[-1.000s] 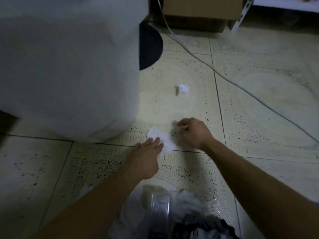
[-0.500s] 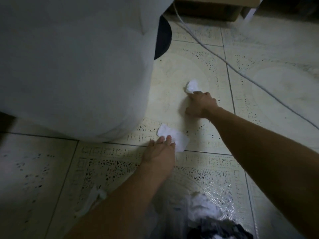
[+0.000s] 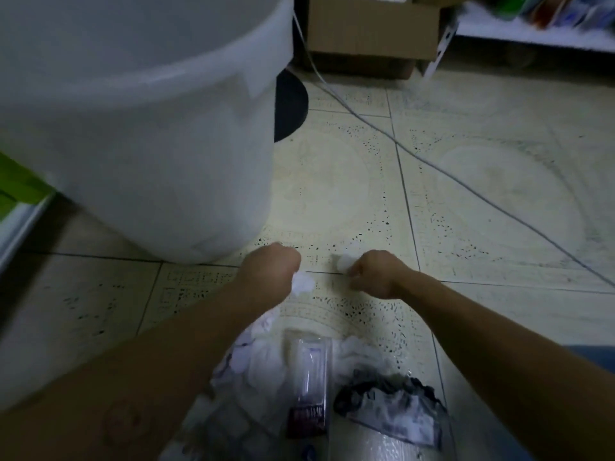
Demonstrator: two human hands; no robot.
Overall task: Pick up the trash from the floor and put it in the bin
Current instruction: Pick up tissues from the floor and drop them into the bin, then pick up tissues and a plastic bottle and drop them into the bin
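Left hand: the left hand [image 3: 271, 271] is curling into a fist around a white tissue [image 3: 302, 283]. Half a second ago its fingers were only touching that tissue flat on the floor; now the tissue is bunching up at the thumb side and looking lifted.

Right hand: the right hand [image 3: 372, 272] is pinching a small paper ball [image 3: 342, 261] in its fingertips. A moment ago it was reaching far out for this ball; now it is coming back close to the body.

Floor: the tile floor [image 3: 332, 181] ahead is showing no more white scraps where the two pieces were lying (only a grey cable [image 3: 466, 184] is crossing it).

Bin: the big white bin [image 3: 139, 128] is standing just to the left of both hands, with its open rim high up.

Still lying down: a heap of rubbish [image 3: 319, 377] is sitting on the floor near the person, with a clear packet, white papers and something dark.

What this means: both hands are full, so they are probably going up to the bin next. The heap is still waiting, so the job is not nearly done.
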